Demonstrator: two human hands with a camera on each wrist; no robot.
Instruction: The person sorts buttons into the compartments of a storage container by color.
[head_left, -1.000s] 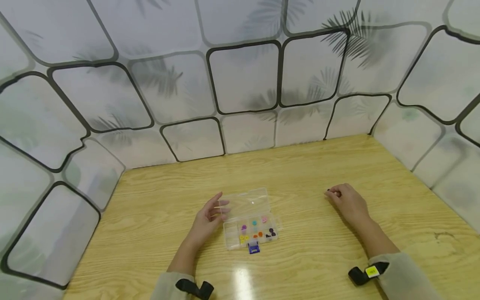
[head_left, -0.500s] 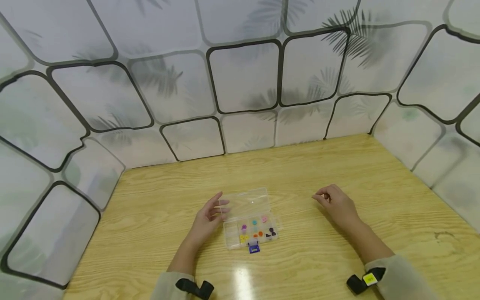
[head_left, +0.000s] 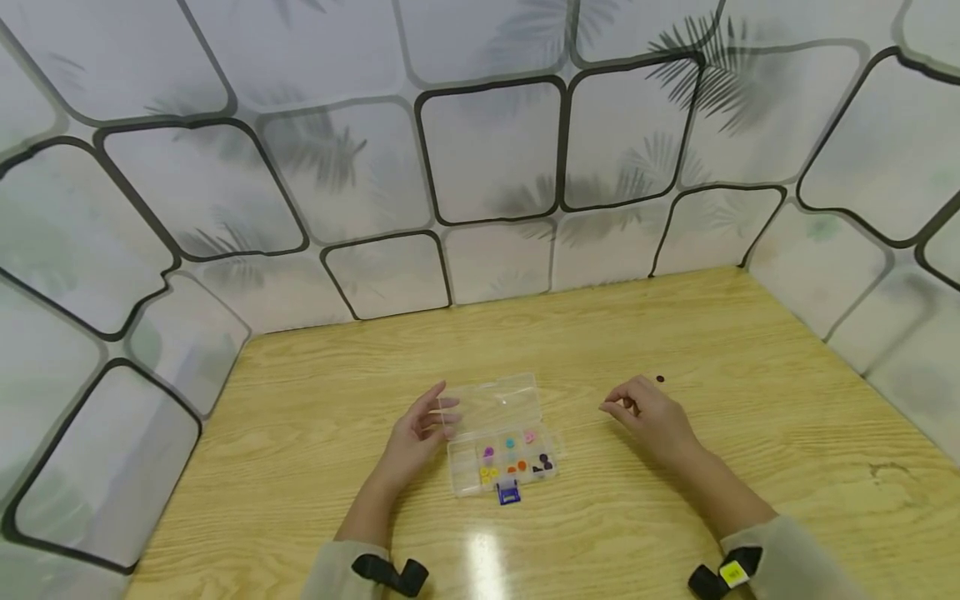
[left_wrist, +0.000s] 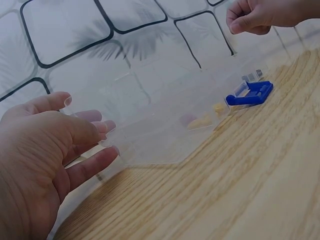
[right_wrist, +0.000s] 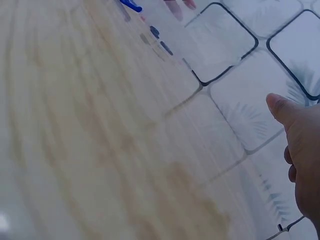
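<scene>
A clear plastic compartment box (head_left: 463,468) lies on the table, its transparent lid (head_left: 498,407) tipped back. Small button-like pieces in purple, light blue, pink, yellow, orange and dark colours sit in its compartments. My left hand (head_left: 415,437) rests at the box's left side, fingers spread; some show through the plastic in the left wrist view. To the right of the box, my right hand (head_left: 651,419) hovers with its fingers curled and the thumb near the index fingertip. No piece shows between them. Just beyond that hand, a small dark disc (head_left: 660,378) lies on the table.
A blue latch (head_left: 508,493) sticks out from the box's front edge. The wood-grain table (head_left: 360,367) is bounded by a patterned cloth wall (head_left: 495,175) at the back and sides. Each wrist wears a black strap with a camera.
My right hand has moved left toward the box, uncovering the dark disc that was at its fingertips and now lies on the table. The left hand and the box have stayed put.
</scene>
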